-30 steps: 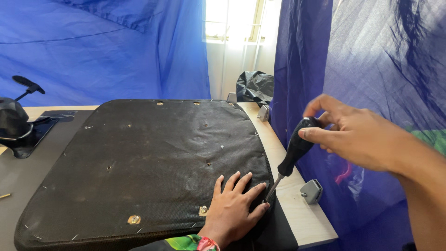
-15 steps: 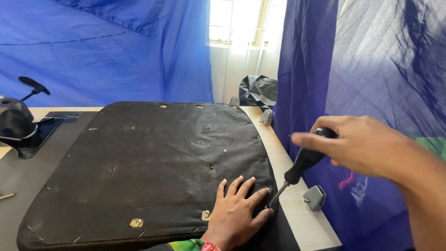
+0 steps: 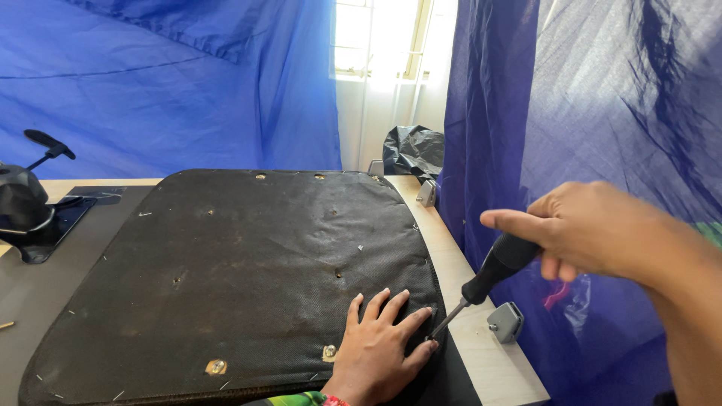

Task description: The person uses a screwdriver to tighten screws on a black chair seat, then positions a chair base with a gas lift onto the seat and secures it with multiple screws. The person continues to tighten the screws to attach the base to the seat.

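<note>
We press our left hand (image 3: 380, 346) flat, with the fingers spread, on the near right corner of the black fabric-covered panel (image 3: 233, 271) that lies on the table (image 3: 492, 361). Our right hand (image 3: 594, 229) is closed around the black handle of a screwdriver (image 3: 481, 286), and the tip meets the panel edge just beside the left fingertips. Many small staples are in the fabric along the edges, so we judge that most of the work is not done. The table is light wood with a grey clamp (image 3: 505, 322) at its right edge. Blue sheets (image 3: 173, 83) hang around, and a bright window (image 3: 380, 37) is behind.
</note>
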